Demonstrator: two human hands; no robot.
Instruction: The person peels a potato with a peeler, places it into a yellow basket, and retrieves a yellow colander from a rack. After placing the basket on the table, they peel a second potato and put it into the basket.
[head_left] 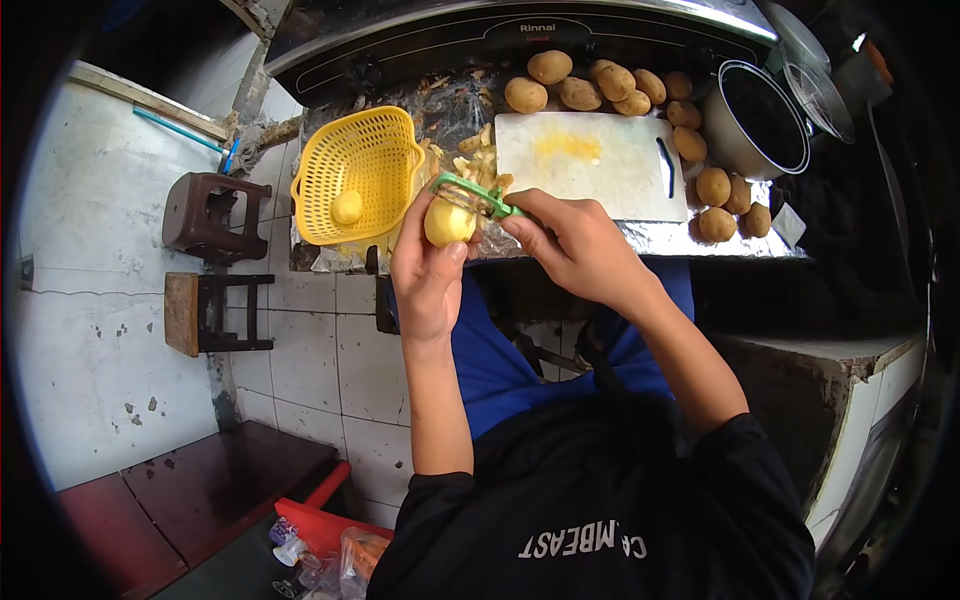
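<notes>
My left hand (pixel 428 270) is wrapped round a potato (pixel 449 224) whose visible side is mostly pale yellow and peeled. A green peeler (pixel 470 190) is gripped in my right hand (pixel 575 243), its head lying across the top of that potato. Peelings (pixel 482 160) are heaped just beyond the peeler. To the left of my left hand stands a yellow basket (pixel 385 130) with one peeled potato (pixel 347 207) inside. A white cutting board (pixel 600 195), stained yellow near its far edge, lies beyond my right hand.
Several unpeeled potatoes (pixel 550 67) line the board's far and right sides. A metal pot (pixel 712 125) is at the right, by a stove (pixel 430 60) along the back. Two stools, one brown plastic (pixel 205 215) and one wood-topped (pixel 182 315), stand on the tiled floor at left.
</notes>
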